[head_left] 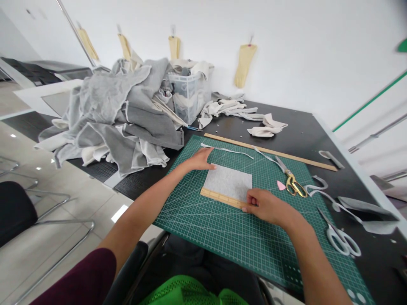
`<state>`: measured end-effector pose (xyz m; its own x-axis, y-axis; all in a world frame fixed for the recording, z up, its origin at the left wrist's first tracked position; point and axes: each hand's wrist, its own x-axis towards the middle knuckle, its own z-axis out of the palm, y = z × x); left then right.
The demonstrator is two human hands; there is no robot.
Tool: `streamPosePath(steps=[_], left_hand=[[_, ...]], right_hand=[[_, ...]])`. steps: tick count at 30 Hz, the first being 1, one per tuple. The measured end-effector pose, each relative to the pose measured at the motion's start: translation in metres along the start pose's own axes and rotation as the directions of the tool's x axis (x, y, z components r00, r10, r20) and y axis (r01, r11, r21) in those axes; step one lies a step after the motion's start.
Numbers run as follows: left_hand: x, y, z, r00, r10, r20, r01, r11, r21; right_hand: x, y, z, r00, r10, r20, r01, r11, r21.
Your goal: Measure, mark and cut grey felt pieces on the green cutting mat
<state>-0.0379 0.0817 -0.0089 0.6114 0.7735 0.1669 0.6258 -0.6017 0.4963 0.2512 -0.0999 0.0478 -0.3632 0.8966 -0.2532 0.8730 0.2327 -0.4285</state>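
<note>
A light grey rectangle of fabric [227, 180] lies flat on the green cutting mat [197, 231]. Along its near edge rests a short wooden ruler [222, 197]. My right hand [262, 204] is closed, pinching the ruler's right end at the fabric's corner. At the far left corner of the fabric, my left hand [203, 160] lies with thumb and fingers spread, the thumb touching the cloth. Beyond its fingers runs a thin fabric strip [229, 150]. Gold-handled scissors [295, 184] and a pink piece of tailor's chalk [281, 185] lie to the right.
White-handled scissors [341, 241] lie at the mat's right edge, near grey scraps [365, 207]. A long wooden ruler [270, 150] crosses the mat's far side. A big heap of grey fabric [127, 114] and a clear plastic bin [187, 95] stand at the back left.
</note>
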Motion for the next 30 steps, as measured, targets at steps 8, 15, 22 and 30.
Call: streamPosePath(steps=[8,15,22,30], left_hand=[[-0.004,0.008,-0.002,0.993,0.004,0.117,-0.012,0.997,0.071],[-0.018,0.065,0.009,0.996,0.082,-0.027,-0.077,0.983,0.169],[-0.035,0.106,0.024,0.824,0.443,0.353,-0.49,0.87,0.052],[-0.037,0.108,0.029,0.822,0.414,0.39,-0.47,0.881,0.055]], right_hand=[[0.0,0.002,0.002,1.0,0.001,-0.004,-0.001,1.0,-0.004],[-0.001,0.002,0.002,1.0,-0.011,-0.009,0.011,1.0,-0.006],[0.001,0.004,0.004,1.0,0.001,-0.017,-0.001,1.0,-0.028],[0.0,0.004,0.004,1.0,0.021,-0.012,-0.022,0.999,-0.034]])
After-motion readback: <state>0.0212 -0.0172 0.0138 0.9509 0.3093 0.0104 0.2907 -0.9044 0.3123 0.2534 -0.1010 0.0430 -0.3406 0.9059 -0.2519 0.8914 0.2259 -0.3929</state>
